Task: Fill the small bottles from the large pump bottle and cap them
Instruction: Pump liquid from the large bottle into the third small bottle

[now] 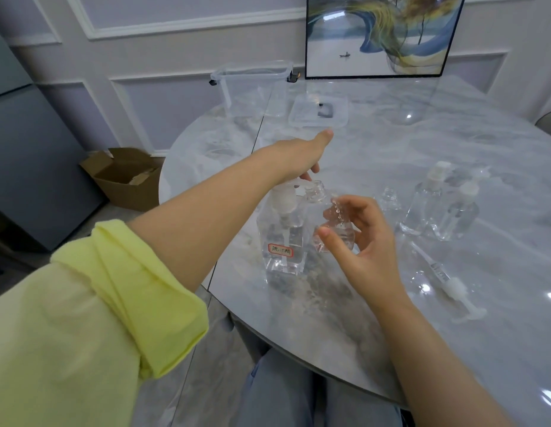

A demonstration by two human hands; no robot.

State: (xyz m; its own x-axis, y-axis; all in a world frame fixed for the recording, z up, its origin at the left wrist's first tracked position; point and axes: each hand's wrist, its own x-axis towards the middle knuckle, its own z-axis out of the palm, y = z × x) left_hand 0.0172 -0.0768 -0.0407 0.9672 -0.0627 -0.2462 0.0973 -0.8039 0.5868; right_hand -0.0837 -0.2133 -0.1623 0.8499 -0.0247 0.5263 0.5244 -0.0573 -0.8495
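Left hand [302,161] presses pump bottle [283,229]; right hand [360,238] holds small bottle [332,217].

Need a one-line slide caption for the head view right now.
Left hand presses the pump bottle while right hand holds an uncapped small bottle at its spout.

A glossy, marble-patterned surface [391,155] mirrors ceiling lights beneath a clear plastic pump bottle [283,238] with a white plastic pump head [283,197] and a red-edged paper label [280,250]. The small bottle [329,220] in the right hand [360,238] is transparent and smooth, as are the capped bottles [437,208] nearby. A clear plastic box [252,90] and lid [318,114] look slick; the cardboard carton [126,177] is matt, the yellow sleeve [113,291] soft cloth.
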